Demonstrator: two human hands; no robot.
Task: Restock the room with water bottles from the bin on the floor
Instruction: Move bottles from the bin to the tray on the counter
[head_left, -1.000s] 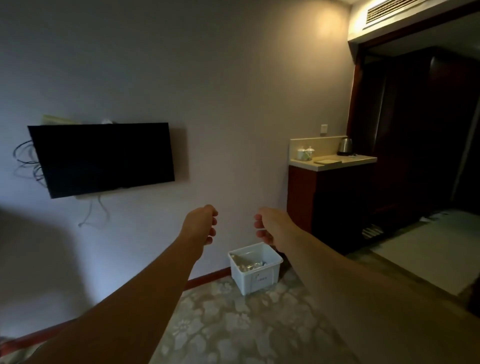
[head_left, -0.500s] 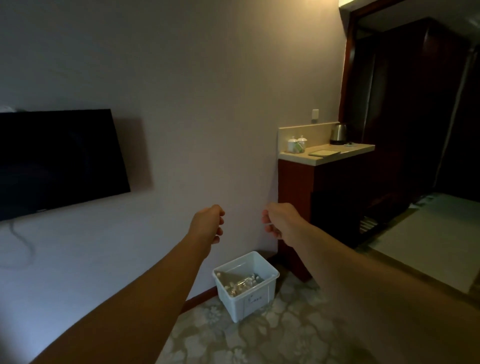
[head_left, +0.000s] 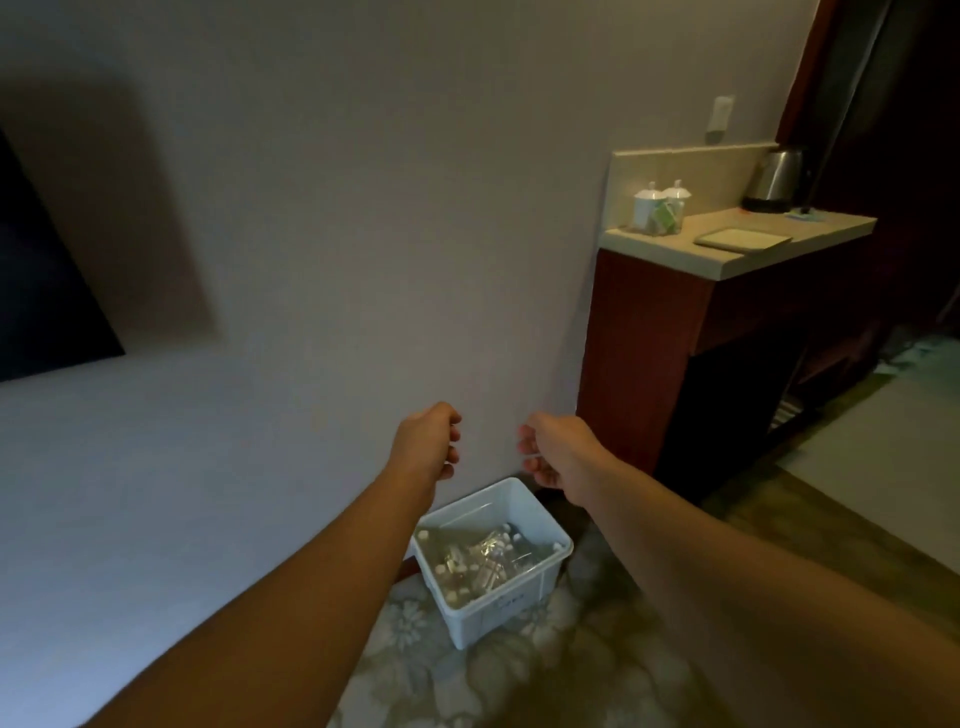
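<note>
Both hands (head_left: 423, 441) (head_left: 558, 449) hover, empty, above the bin (head_left: 493, 610) of bottles (head_left: 480, 564)

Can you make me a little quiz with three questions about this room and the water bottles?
1. True or false: the left hand already holds a water bottle.
2. Where are the water bottles? A) on the counter B) in the white bin on the floor C) on the carpet
3. Fill in: on the counter, by the wall, stand two white lidded ____, and farther right a metal kettle.

Key:
1. False. Both the left hand and the right hand hang above the bin with loosely curled fingers, holding nothing.
2. B
3. cups
</note>
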